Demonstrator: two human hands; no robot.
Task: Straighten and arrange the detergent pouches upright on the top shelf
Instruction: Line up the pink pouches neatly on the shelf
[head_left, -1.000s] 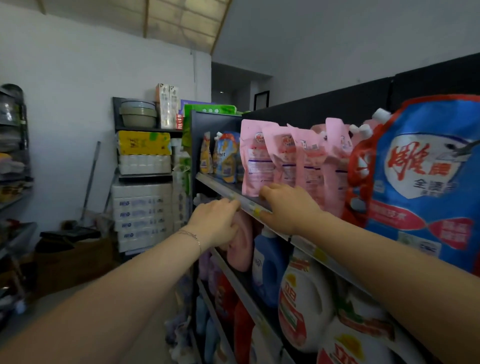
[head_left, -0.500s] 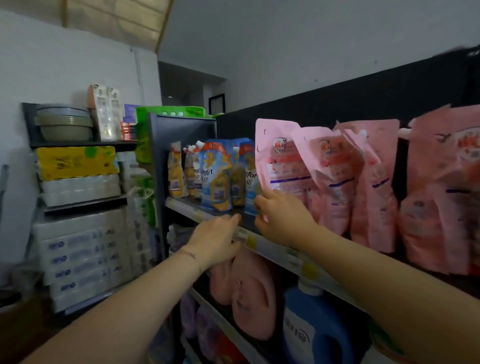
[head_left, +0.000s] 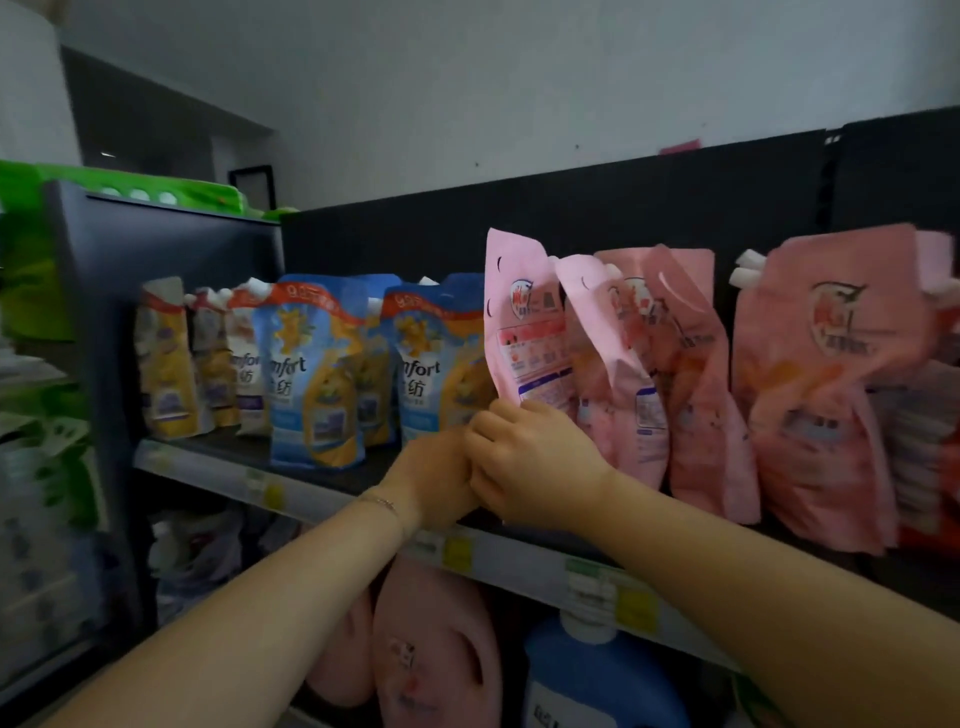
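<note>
Several pink detergent pouches stand on the top shelf (head_left: 332, 486). The leftmost pink pouch (head_left: 524, 322) leans left, and a second one (head_left: 613, 364) slumps behind it. My right hand (head_left: 530, 462) grips the bottom of the leftmost pink pouch. My left hand (head_left: 431, 478) touches my right hand at the shelf's front, fingers curled near the pouch's base; whether it holds anything is hidden. More pink pouches (head_left: 821, 384) stand to the right. Blue pouches (head_left: 311, 374) and yellow pouches (head_left: 166, 364) stand to the left.
A black back panel (head_left: 623, 202) runs behind the shelf. A dark upright side panel (head_left: 98, 312) closes the shelf's left end. Below hang yellow price tags (head_left: 457, 553), with pink bottles (head_left: 431, 649) and a blue bottle (head_left: 597, 680) on the lower shelf.
My view has moved closer and to the right along the shelf. My left hand rose from the shelf edge to meet my right hand, which stays at the leftmost pink pouch's base.
</note>
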